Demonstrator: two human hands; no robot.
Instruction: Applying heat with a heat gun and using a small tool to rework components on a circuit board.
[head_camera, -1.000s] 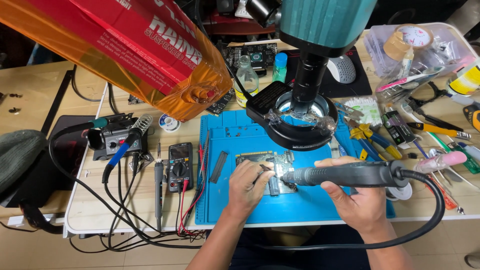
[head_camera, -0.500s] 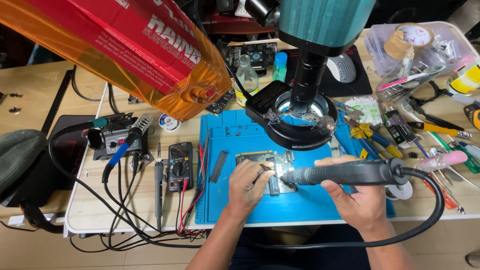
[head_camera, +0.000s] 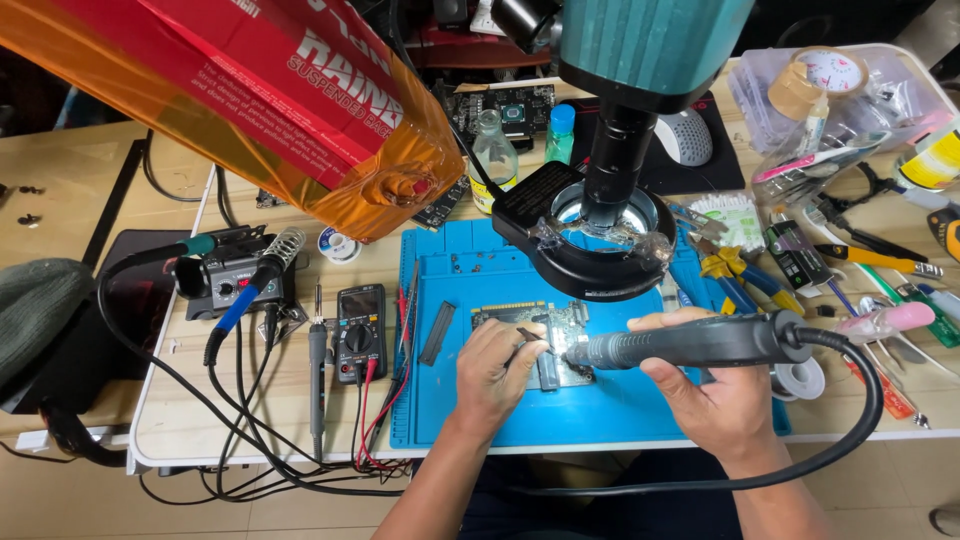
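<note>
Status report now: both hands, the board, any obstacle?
Left hand holds tweezers on circuit board. Right hand grips hot-air handle. Microscope ring light hangs above.

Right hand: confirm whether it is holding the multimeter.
No: the right hand grips a black hot-air handpiece; the multimeter lies untouched left of the mat.

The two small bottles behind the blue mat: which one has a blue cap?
The right bottle, next to the microscope column: it has a blue cap and greenish body. The left bottle is clear glass, without a blue cap.
</note>
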